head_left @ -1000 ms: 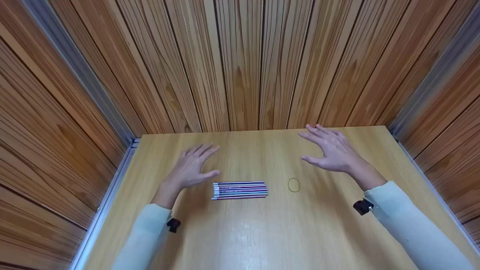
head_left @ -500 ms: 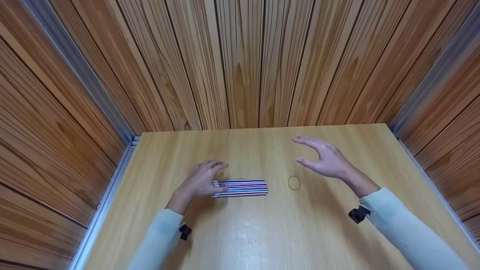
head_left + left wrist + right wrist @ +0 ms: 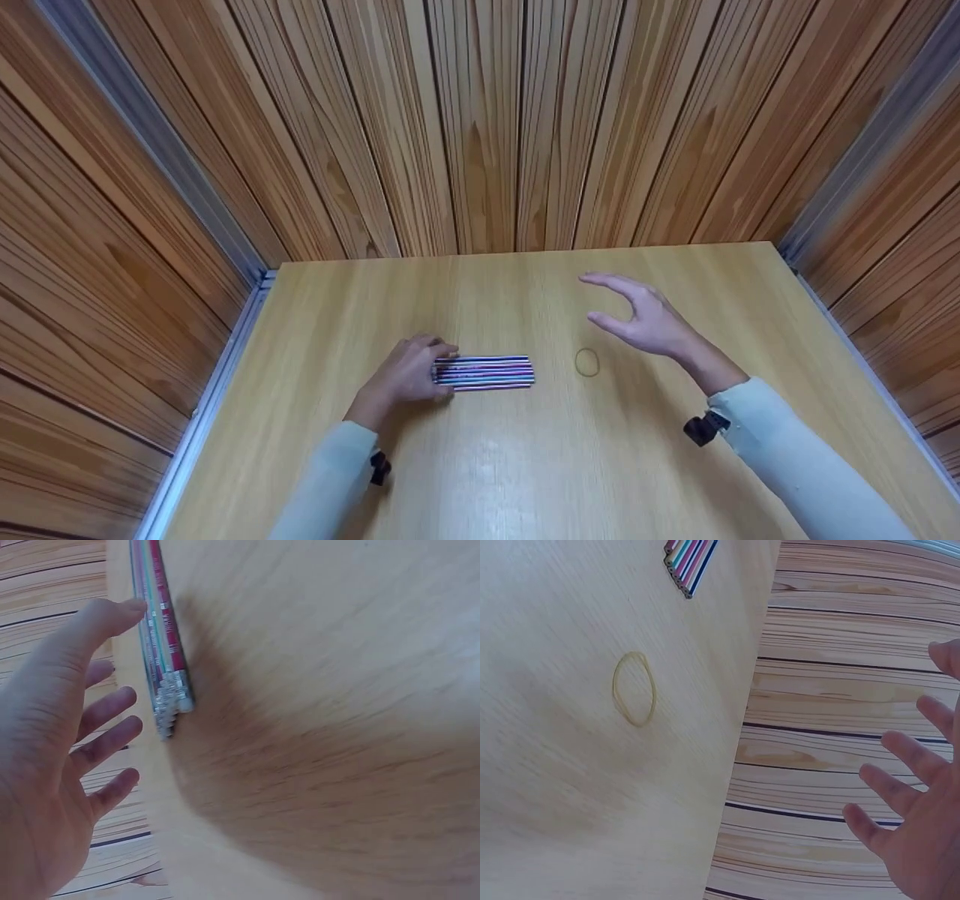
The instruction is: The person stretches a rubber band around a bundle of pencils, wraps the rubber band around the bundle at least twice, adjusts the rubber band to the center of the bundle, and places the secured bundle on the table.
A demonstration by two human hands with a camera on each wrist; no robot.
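Several striped pencils point(image 3: 487, 373) lie side by side on the table, running left to right. My left hand point(image 3: 409, 369) is round their eraser end, thumb along the near side and fingers at the far side, covering the erasers in the head view. In the left wrist view the thumb point(image 3: 112, 615) overlaps the pencils near their silver ferrules point(image 3: 171, 694). A thin yellow rubber band point(image 3: 587, 362) lies in a loop to the right of the pencils. My right hand point(image 3: 645, 319) is held above and beyond the band, thumb and fingers spread, holding nothing.
The light wooden table point(image 3: 480, 465) meets a plank-patterned wall point(image 3: 480, 150) at the back. A metal rail point(image 3: 202, 405) runs along its left edge. Each sleeve carries a small black camera point(image 3: 705, 429) at the wrist.
My left hand has come down and toward the right, onto the pencils' eraser end. My right hand has moved slightly left and nearer, its fingers drawn closer together in the head view.
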